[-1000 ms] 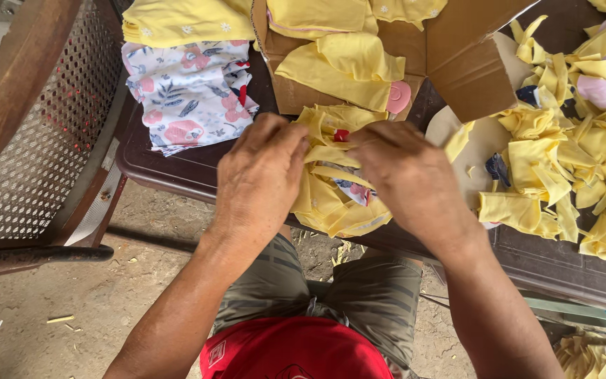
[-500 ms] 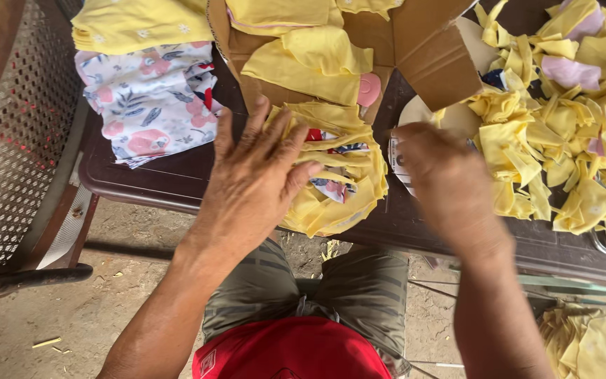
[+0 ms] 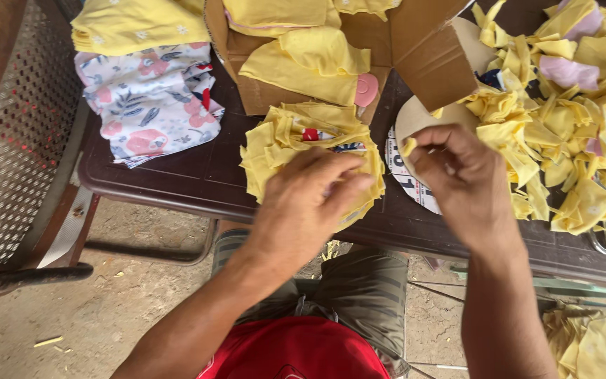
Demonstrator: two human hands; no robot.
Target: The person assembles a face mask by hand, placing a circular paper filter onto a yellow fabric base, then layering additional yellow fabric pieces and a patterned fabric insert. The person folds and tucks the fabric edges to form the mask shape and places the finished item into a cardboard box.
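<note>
At far left stands a perforated metal chair point(image 3: 15, 140). Next, on the dark brown table point(image 3: 177, 179), a folded white floral-print cloth point(image 3: 152, 102) lies under a folded pale yellow garment point(image 3: 131, 24). An open brown cardboard box point(image 3: 415, 49) at top centre holds folded yellow garments point(image 3: 303, 60), one with a small pink patch point(image 3: 367, 89). Just below the box, the left hand point(image 3: 310, 203) presses flat, fingers together, on a stack of yellow fabric pieces point(image 3: 282, 140) at the table's near edge. Beside it, the right hand point(image 3: 461, 175) pinches a small yellow scrap point(image 3: 409, 147) between closed fingertips, above a round cardboard disc point(image 3: 415, 119). At right lies a loose heap of yellow fabric offcuts point(image 3: 562, 119).
</note>
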